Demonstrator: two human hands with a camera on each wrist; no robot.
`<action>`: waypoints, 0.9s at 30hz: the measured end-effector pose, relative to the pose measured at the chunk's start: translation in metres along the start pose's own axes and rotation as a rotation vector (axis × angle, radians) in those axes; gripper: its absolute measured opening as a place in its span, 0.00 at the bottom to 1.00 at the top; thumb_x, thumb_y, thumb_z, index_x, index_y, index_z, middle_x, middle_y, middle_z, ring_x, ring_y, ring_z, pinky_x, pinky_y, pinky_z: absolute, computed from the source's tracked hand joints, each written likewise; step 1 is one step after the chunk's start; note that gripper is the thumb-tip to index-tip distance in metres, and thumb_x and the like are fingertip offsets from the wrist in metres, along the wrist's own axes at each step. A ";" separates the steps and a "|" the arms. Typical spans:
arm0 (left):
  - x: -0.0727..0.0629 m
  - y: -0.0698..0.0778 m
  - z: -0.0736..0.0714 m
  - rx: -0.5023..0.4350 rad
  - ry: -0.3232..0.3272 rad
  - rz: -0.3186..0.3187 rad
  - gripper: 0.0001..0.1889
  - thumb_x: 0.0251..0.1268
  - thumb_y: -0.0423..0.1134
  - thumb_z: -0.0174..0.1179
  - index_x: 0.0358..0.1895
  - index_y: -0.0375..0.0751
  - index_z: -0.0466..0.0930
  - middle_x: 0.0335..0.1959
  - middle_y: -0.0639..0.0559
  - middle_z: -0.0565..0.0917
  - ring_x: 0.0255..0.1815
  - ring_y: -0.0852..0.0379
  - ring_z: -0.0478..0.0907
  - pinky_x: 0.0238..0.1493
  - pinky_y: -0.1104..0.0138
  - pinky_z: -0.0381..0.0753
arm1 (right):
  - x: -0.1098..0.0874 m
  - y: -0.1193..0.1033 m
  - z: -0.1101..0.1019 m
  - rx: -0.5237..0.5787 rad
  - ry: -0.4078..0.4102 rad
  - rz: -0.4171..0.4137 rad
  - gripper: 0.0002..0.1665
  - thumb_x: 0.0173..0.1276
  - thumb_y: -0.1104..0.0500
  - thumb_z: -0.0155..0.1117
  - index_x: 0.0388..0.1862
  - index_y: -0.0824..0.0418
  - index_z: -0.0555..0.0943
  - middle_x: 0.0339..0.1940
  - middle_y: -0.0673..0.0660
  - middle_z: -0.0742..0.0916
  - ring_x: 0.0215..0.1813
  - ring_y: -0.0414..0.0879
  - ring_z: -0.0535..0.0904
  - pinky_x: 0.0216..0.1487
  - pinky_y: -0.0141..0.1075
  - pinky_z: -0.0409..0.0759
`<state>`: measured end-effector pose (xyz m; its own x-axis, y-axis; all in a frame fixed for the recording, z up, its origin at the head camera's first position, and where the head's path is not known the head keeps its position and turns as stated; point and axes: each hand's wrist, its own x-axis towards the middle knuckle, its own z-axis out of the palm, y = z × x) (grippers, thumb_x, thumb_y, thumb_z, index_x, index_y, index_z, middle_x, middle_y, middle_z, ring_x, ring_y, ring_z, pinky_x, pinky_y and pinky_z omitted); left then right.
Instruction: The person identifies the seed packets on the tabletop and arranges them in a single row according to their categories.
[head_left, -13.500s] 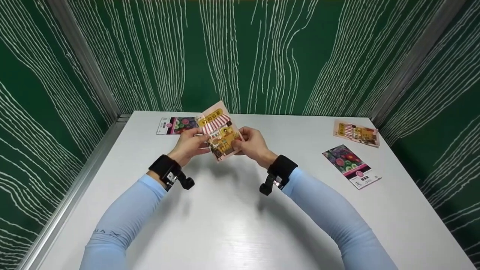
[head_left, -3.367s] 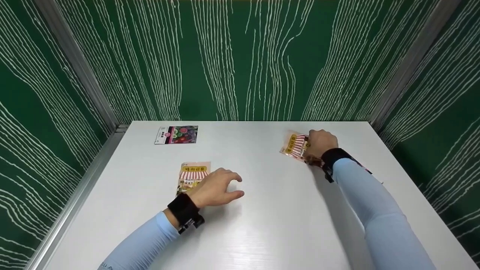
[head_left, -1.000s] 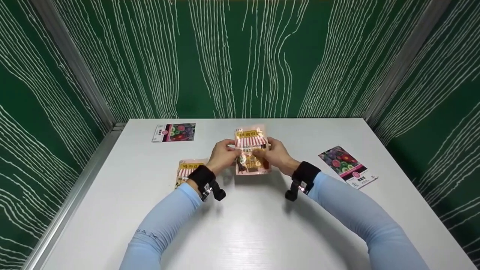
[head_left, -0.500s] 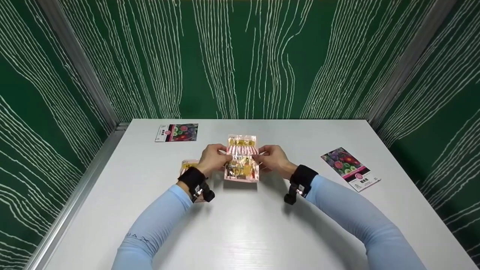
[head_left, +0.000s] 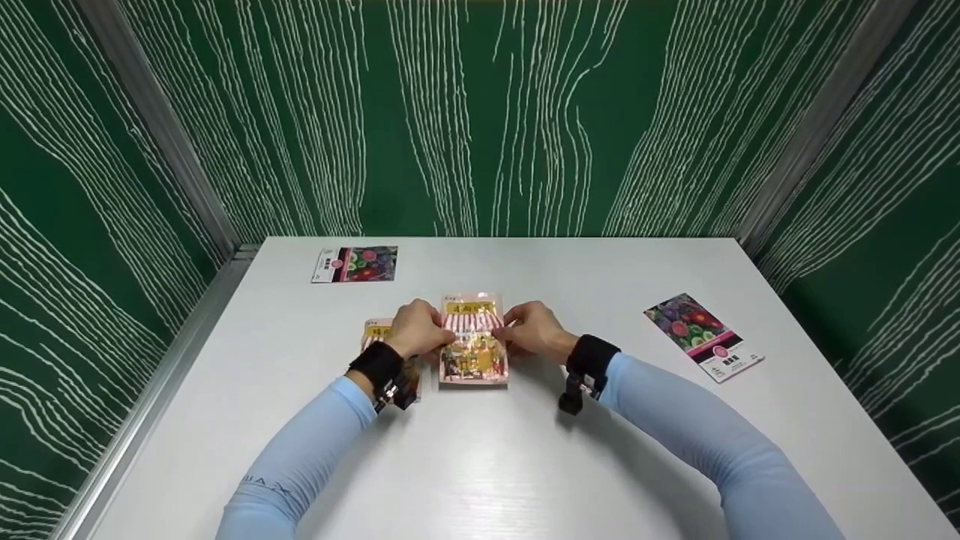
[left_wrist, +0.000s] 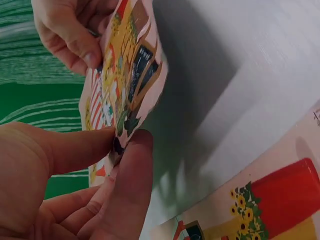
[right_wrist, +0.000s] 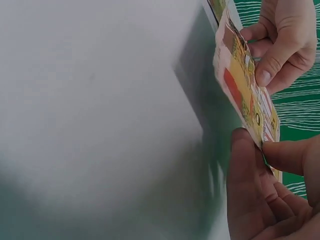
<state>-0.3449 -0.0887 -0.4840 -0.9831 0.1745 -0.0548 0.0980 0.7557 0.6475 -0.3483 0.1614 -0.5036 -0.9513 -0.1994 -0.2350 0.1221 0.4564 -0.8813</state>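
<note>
Seen from the head: pinching a packet by its left edge with the left hand and by its right edge with the right hand, just above the middle of the table. Shows Chinese writing on a yellow band, too shiny to read, over red and white stripes. To its left, can see a second packet, partly hidden by the left hand, with a yellow band too. Farther back, can see the left card, and off to the other side the right card, both with flowers, a pink circle and dark writing too small to read. On the left sleeve, can make out an A and an X.

Seen from the left wrist: holding the packet tight between thumb and finger. Can spot white scribbles on a painted blackboard.

Seen from the right wrist: squeezing the other edge between thumb and fingers.
</note>
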 end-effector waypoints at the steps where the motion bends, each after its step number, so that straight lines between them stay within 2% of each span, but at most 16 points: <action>1: -0.001 0.000 0.000 0.012 0.003 -0.001 0.12 0.62 0.42 0.80 0.27 0.40 0.89 0.23 0.50 0.88 0.23 0.57 0.80 0.31 0.65 0.75 | -0.001 0.001 0.001 -0.002 -0.006 -0.004 0.10 0.72 0.60 0.77 0.45 0.65 0.87 0.28 0.55 0.92 0.25 0.42 0.88 0.29 0.34 0.87; 4: -0.003 0.000 -0.001 0.029 0.004 -0.012 0.17 0.58 0.41 0.82 0.19 0.43 0.85 0.16 0.54 0.83 0.19 0.57 0.76 0.26 0.66 0.71 | -0.003 0.004 0.006 -0.009 -0.024 -0.016 0.09 0.71 0.60 0.78 0.41 0.65 0.86 0.26 0.56 0.92 0.23 0.41 0.88 0.28 0.33 0.86; 7: -0.006 -0.002 -0.002 0.051 -0.003 -0.012 0.19 0.54 0.41 0.84 0.15 0.44 0.82 0.14 0.55 0.82 0.18 0.57 0.75 0.23 0.66 0.71 | -0.004 0.007 0.011 -0.029 -0.037 -0.016 0.09 0.71 0.61 0.78 0.38 0.64 0.86 0.24 0.55 0.92 0.22 0.41 0.87 0.27 0.32 0.85; 16: -0.015 -0.004 -0.002 0.108 -0.023 -0.010 0.18 0.53 0.41 0.85 0.19 0.43 0.82 0.18 0.50 0.87 0.18 0.54 0.85 0.25 0.68 0.76 | -0.006 0.007 0.016 -0.133 -0.046 -0.051 0.09 0.67 0.60 0.80 0.31 0.63 0.91 0.19 0.54 0.90 0.19 0.40 0.85 0.22 0.30 0.81; 22: -0.019 -0.001 -0.001 0.194 -0.018 0.019 0.21 0.52 0.43 0.86 0.19 0.44 0.79 0.15 0.53 0.83 0.17 0.55 0.80 0.26 0.66 0.76 | -0.008 0.004 0.019 -0.210 -0.037 -0.034 0.11 0.66 0.57 0.83 0.27 0.60 0.92 0.19 0.52 0.91 0.20 0.40 0.85 0.22 0.29 0.80; 27: -0.020 0.000 -0.002 0.243 -0.018 0.008 0.20 0.50 0.44 0.87 0.24 0.41 0.82 0.20 0.51 0.84 0.21 0.54 0.80 0.31 0.63 0.78 | -0.007 0.004 0.022 -0.261 -0.028 -0.036 0.13 0.65 0.55 0.84 0.24 0.58 0.91 0.19 0.51 0.90 0.20 0.40 0.84 0.23 0.29 0.78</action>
<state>-0.3253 -0.0934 -0.4809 -0.9795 0.1906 -0.0650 0.1423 0.8833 0.4466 -0.3350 0.1459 -0.5146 -0.9450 -0.2424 -0.2197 0.0073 0.6556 -0.7550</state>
